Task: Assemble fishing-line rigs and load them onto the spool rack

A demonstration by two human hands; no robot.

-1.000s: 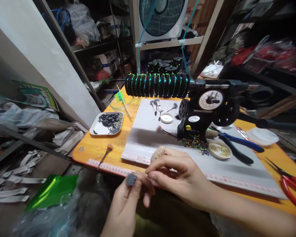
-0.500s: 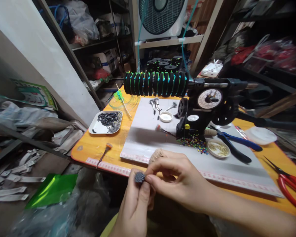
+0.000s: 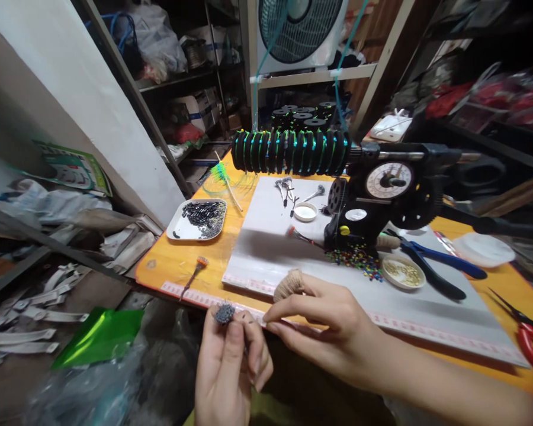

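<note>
Head view. Left hand (image 3: 228, 361) at the table's near edge, left of the board's near left corner. Thumb and fingers pinch a small dark-grey round-headed bundle of fine tips (image 3: 224, 313), head upward and exposed; grip probably narrow to keep the tips packed. Two tiny dark bits (image 3: 245, 320) show by its fingers.

Right hand (image 3: 333, 319) beside it, thumb and forefinger nearly meeting; cannot tell whether anything fine sits between. Beige ribbed cloth-like cover (image 3: 288, 285) on one finger, likely against rubbing.

Orange-yellow table (image 3: 177, 260): shallow white tray (image 3: 173, 234) near the left edge, its rim presumably stopping the small black tubular pieces (image 3: 204, 213) from rolling. Orange-tipped dark bundle (image 3: 199, 263) by the near edge, clear of the hands.

Flat pale-grey board (image 3: 270, 225) carries a black geared machine (image 3: 359, 204) toward its far right. Round white dish of gold-coloured bits (image 3: 406, 287) and blue-and-black-handled pliers (image 3: 448, 260) toward the board's right edge; red-handled scissors (image 3: 530, 337) at the table's near right, likely for right-hand reach.
</note>
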